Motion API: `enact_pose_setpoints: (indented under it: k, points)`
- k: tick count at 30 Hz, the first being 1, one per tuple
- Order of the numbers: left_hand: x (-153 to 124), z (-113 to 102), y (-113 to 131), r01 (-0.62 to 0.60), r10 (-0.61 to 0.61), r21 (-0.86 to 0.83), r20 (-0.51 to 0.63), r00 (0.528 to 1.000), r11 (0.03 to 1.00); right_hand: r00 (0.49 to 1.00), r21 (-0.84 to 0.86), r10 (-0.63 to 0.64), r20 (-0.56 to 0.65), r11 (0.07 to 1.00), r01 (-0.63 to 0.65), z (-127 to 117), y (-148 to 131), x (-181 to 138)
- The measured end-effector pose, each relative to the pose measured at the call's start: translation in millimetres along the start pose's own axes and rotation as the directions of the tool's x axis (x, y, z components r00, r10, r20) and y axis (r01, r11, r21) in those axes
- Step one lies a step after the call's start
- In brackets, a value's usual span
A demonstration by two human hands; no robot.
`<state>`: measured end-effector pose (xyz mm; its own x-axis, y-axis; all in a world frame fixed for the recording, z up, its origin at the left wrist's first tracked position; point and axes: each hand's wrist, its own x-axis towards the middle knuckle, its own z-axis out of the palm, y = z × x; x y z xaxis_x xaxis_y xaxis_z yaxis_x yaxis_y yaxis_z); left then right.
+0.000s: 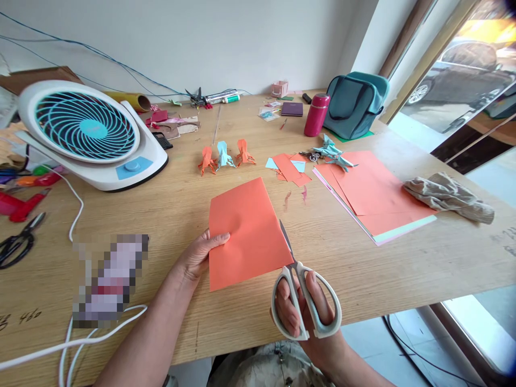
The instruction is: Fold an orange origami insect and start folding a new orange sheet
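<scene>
My left hand [203, 250] pinches the left edge of an orange sheet of paper [248, 231], thumb on top and fingers underneath. The sheet is held tilted above the wooden table. In my right hand [308, 312] is a pair of white-handled scissors [296, 271], fingers through both loops. Their blades lie along the sheet's right edge near its lower right corner; part of the blades is hidden by the paper. Beyond the sheet stand three folded paper figures: an orange one [207, 160], a light blue one [224, 155] and another orange one [244, 151].
Orange and blue paper pieces [288, 167] lie right of the figures, near blue folded figures [332, 153]. A paper stack [382, 188] carries a crumpled cloth [449, 198]. A fan [92, 129], black scissors [22, 242], a red bottle [316, 115] and a teal bag [355, 105] surround the work area.
</scene>
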<state>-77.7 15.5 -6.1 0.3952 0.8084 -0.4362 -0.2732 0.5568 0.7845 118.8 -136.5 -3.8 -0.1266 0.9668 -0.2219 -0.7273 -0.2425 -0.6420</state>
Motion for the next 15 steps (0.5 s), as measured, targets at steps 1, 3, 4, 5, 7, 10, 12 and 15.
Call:
enact_pose_setpoints:
  k: [1,3,4,5,7,10,12,15]
  points:
    - [-0.2,-0.1,0.1,0.0,0.0,-0.001,0.001,1.0,1.0,1.0,0.01,-0.002,0.002,1.0,0.002,-0.3,0.6,0.0]
    - [-0.6,0.0,0.4,-0.003,0.003,-0.003,0.001,1.0,1.0,1.0,0.021,-0.008,0.004,1.0,0.008,-0.4,1.4,-0.2]
    - [-0.8,0.3,0.5,-0.001,0.001,-0.002,0.001,1.0,1.0,1.0,0.022,-0.01,0.005,1.0,0.01,-0.4,1.6,-0.2]
    - [-1.0,0.7,0.5,0.002,-0.002,0.0,0.001,1.0,1.0,1.0,0.022,-0.012,0.004,1.0,0.012,-0.3,1.8,-0.1]
    - [-1.2,1.6,0.4,0.0,0.0,0.005,-0.002,1.0,1.0,1.0,0.024,-0.016,-0.002,1.0,0.016,-0.4,2.4,0.1]
    - [-1.3,2.8,0.4,-0.002,0.002,0.012,-0.002,1.0,1.0,1.0,0.03,-0.017,-0.01,0.999,0.017,-1.3,3.7,0.7]
    - [-1.2,3.3,0.6,0.013,-0.013,0.013,0.007,1.0,1.0,1.0,0.028,-0.019,-0.009,0.999,0.019,-1.9,3.9,1.5]
    - [-1.3,3.6,1.4,0.048,-0.048,0.016,0.023,0.999,0.999,1.0,0.039,-0.014,0.009,0.999,0.013,-1.3,1.7,2.8]
